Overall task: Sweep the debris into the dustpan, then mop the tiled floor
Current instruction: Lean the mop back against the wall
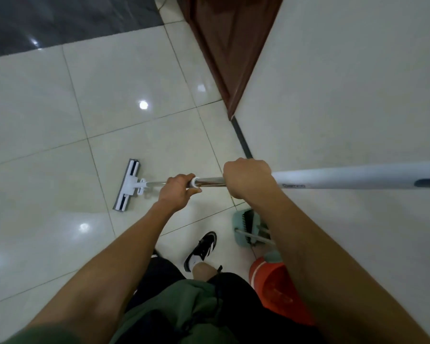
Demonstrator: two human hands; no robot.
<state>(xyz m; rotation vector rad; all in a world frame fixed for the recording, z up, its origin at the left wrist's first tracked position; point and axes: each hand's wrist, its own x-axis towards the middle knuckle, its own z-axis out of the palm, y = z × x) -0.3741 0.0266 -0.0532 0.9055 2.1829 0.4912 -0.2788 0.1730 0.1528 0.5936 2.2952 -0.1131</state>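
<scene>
A mop with a white and grey flat head point(127, 185) lies on the glossy pale tiled floor point(114, 95). Its metal pole point(210, 182) runs right into a thick white handle point(345, 178). My left hand point(175, 192) grips the pole at the white collar. My right hand point(248, 178) is wrapped round the pole just behind it, at the start of the white handle. A teal dustpan with a dark-bristled broom point(248, 227) stands by the wall under my right forearm, partly hidden.
An orange bucket point(276, 291) sits at my right side behind the dustpan. A white wall point(345, 83) runs along the right, with a brown wooden door point(229, 45) ahead. Dark flooring point(60, 18) begins at the far left. My black shoe point(201, 249) is below the pole.
</scene>
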